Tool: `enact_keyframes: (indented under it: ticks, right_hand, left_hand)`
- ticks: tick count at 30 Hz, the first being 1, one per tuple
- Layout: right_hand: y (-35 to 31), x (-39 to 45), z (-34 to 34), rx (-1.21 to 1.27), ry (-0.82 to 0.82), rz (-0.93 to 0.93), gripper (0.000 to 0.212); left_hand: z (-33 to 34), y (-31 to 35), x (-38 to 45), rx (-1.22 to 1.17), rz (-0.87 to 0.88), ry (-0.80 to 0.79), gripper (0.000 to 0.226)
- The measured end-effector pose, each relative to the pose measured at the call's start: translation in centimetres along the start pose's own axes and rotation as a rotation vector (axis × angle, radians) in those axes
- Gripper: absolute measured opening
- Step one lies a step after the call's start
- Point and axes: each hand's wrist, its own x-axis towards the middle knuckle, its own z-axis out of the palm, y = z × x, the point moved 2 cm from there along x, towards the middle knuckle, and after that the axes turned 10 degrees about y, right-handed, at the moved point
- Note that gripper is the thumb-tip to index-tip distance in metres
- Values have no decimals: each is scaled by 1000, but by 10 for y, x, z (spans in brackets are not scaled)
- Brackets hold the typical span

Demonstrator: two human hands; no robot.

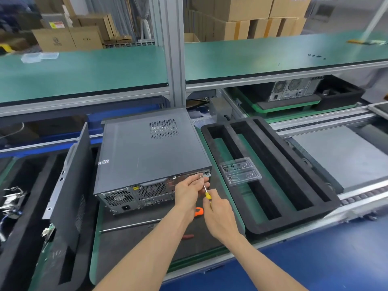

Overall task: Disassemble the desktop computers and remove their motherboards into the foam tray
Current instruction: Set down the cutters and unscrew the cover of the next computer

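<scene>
Computer (151,152) lies flat at frame centre on a green-edged mat, long axis running toward the upper frame, rear panel with fans and ports facing the viewer. Dark grey lid on, vent grille near its far edge. Screwdriver (206,191) points up at the rear panel's right corner; tip hidden by left hand (190,186), whose fingers pinch the shaft. Right hand (218,213) grips the yellow handle. Foam tray (294,164) right of centre, slots mostly bare.

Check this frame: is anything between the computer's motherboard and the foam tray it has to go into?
Yes. The computer is closed, its cover on top, so the motherboard is hidden inside. A clear plastic box also lies across the foam tray slots. The right hand holds a screwdriver at the rear.
</scene>
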Motion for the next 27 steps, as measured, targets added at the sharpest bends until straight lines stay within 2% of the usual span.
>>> enact_keyframes:
  ticks: [8,16,23,27]
  right_hand:
    - [-6,4,-10,45,75,24,19]
    - [-43,-8,21,19,-22,-55,16]
    - [-68,-22,37,-4,-25,-123,13]
    - [-73,-21,40,-58,-32,-152,5]
  left_hand:
    - [13,10,-9,-42,-40,24,19]
    - [-48,23,-8,-58,-55,75,15]
    - [-79,24,-5,-42,-56,122,32]
    - [-88,24,-1,-136,-83,240,21]
